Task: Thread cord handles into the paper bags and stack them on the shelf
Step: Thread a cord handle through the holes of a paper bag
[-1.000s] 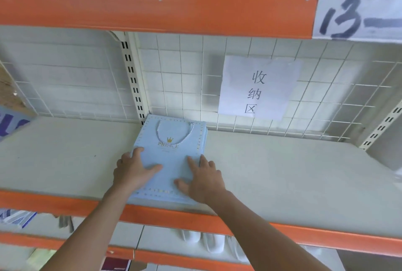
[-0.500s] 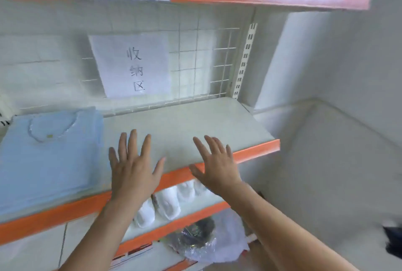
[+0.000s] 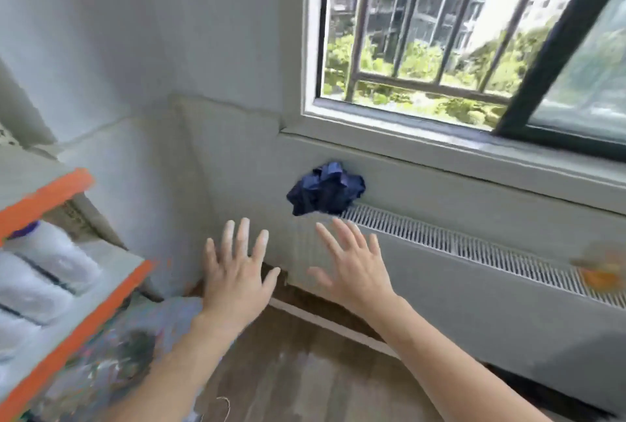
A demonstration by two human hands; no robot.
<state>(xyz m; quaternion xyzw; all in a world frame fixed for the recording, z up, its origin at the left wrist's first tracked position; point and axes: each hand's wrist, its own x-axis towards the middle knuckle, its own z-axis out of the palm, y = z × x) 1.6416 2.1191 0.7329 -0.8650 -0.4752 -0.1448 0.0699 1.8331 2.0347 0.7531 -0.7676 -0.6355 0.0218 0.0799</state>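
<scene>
My left hand (image 3: 235, 269) and my right hand (image 3: 355, 266) are raised in front of me with fingers spread, both holding nothing. No paper bag is in view. Only the right end of the orange-edged shelf (image 3: 44, 198) shows at the far left. A thin white cord (image 3: 222, 408) lies on the wooden floor near the bottom edge, by my left forearm.
A lower shelf (image 3: 101, 306) holds white wrapped rolls (image 3: 50, 262). A clear plastic bag (image 3: 111, 360) sits on the floor below. A crumpled dark blue cloth (image 3: 325, 193) lies on the white radiator cover (image 3: 474, 245) under the window (image 3: 440, 32). A blurred orange object (image 3: 599, 272) sits at the right.
The view has swung right, away from the shelf and the stacked blue bags, to the window and radiator. Both hands left the bag and now hover spread in the air.
</scene>
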